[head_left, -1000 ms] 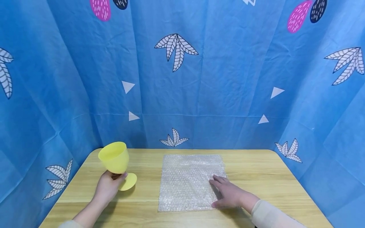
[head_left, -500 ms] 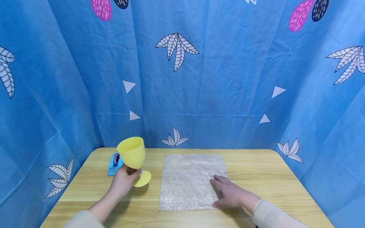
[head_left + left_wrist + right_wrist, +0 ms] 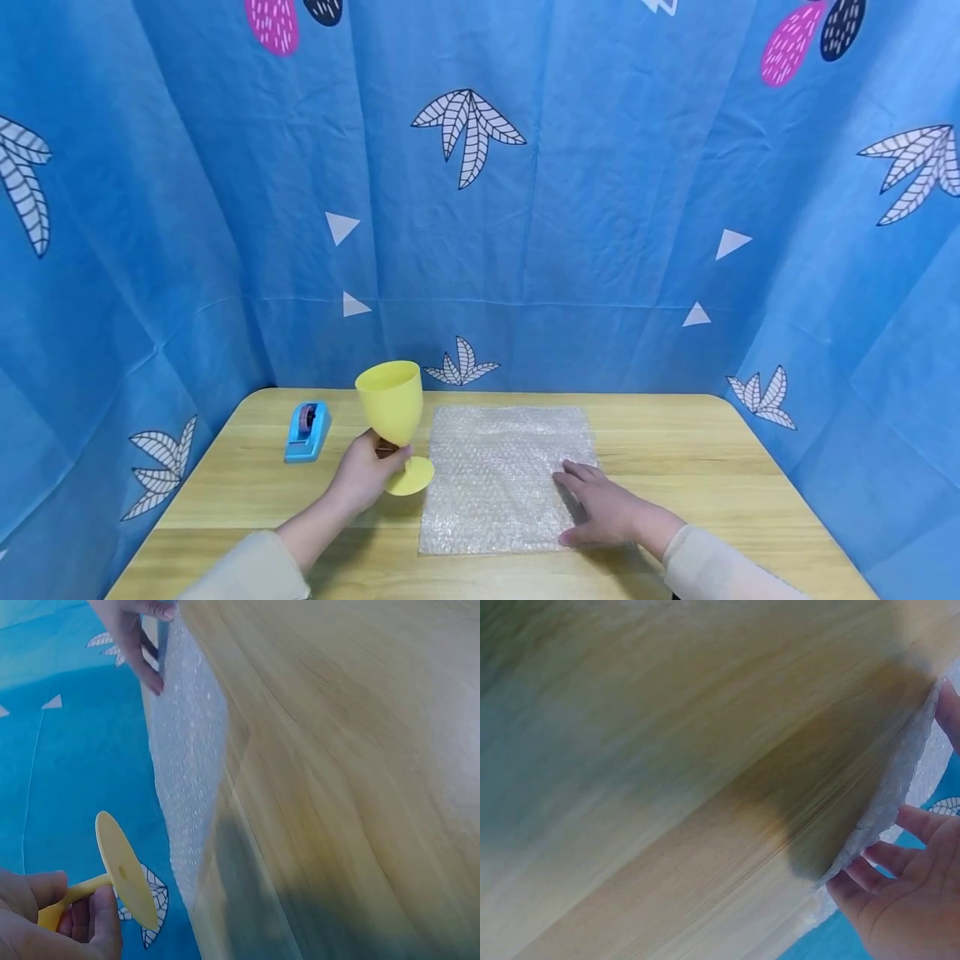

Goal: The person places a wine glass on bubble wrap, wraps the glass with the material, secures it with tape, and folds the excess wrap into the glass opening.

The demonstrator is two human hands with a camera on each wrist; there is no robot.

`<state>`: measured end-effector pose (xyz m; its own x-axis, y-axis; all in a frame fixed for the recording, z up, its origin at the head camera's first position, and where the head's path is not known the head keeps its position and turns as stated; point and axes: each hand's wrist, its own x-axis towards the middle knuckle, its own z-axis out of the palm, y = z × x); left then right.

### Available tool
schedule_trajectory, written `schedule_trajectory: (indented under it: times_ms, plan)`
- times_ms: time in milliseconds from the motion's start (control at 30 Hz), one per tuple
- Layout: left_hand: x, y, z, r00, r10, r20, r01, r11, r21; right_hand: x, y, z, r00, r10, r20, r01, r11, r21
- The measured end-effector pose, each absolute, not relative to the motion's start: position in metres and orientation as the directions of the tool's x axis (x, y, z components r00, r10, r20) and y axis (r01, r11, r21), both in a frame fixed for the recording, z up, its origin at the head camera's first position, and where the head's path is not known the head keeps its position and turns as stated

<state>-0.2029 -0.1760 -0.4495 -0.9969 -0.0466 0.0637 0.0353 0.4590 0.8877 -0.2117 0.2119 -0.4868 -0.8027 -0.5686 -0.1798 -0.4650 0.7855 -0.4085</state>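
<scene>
A yellow goblet (image 3: 393, 404) is held by its stem in my left hand (image 3: 365, 471), just left of the bubble wrap. It is slightly tilted, bowl up, with its round foot (image 3: 126, 870) plain in the left wrist view. The clear sheet of bubble wrap (image 3: 502, 483) lies flat on the table. At the sheet's right edge rests my right hand (image 3: 600, 508), fingers spread and touching the wrap. In the right wrist view, the fingertips (image 3: 911, 817) meet the wrap's edge.
A blue tape dispenser (image 3: 307, 433) stands at the back left of the wooden table (image 3: 675, 450). Blue patterned curtains (image 3: 480, 250) close off the back and both sides.
My left hand has carried the goblet to the right, toward the bubble wrap. The tape dispenser, hidden at first, has come into sight. My right hand has stayed put.
</scene>
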Motion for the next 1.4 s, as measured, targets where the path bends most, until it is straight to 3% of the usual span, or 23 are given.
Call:
schedule_trajectory:
  times_ms: [567,800,1400]
  plan:
    - [-0.208,-0.144,-0.45,-1.0,0.017,0.012,0.017,0.336,0.942,-0.212,0.212,-0.485,-0.8,-0.568,-0.195,-0.455,0.785,-0.42]
    - [-0.208,-0.136,-0.452,-0.997,0.044,-0.069,-0.058,0.214,0.975,-0.212,0.212,-0.485,-0.801,-0.565,-0.197,-0.452,0.787,-0.419]
    - [-0.215,-0.119,-0.46,-0.974,0.125,-0.189,-0.175,0.112,0.978,-0.212,0.21,-0.484,-0.804,-0.557,-0.206,-0.446,0.795,-0.411]
